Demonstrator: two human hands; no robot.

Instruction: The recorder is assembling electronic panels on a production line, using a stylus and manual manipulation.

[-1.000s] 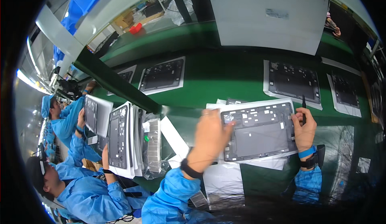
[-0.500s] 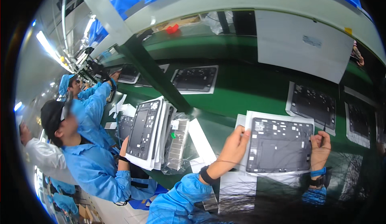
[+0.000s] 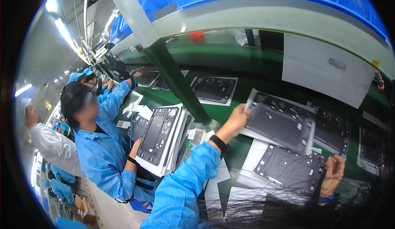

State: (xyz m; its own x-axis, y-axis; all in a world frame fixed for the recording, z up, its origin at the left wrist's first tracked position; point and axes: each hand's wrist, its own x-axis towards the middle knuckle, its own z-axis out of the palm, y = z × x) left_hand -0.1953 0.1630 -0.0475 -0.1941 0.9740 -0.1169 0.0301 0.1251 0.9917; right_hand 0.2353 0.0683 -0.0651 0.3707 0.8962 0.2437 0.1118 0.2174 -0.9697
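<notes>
My left hand [image 3: 235, 121] grips the upper left corner of a black tablet back cover [image 3: 279, 122] and the white sheet beneath it. This cover is raised, tilted and blurred by motion. Below it, nearer to me, another black tablet back cover [image 3: 288, 169] with small white patches lies on a white sheet [image 3: 252, 163]; its upper edge is overlapped by the raised one. My right hand [image 3: 332, 175] is beside that lower cover's right edge, fingers curled in toward the thumb. Whatever they hold, if anything, cannot be made out. Hair hides part of the near area.
More black covers lie along the green bench, one behind mine [image 3: 331, 132] and one farther left [image 3: 214, 90]. At left, a co-worker in blue [image 3: 103, 146] holds a stack of covers [image 3: 158, 136]. A green post [image 3: 177, 81] and white board [image 3: 325, 70] stand behind.
My left hand has moved up and away with the cover and sheet, uncovering another cover below. My right hand has come off the cover; the dark thin tool seen there before no longer shows clearly.
</notes>
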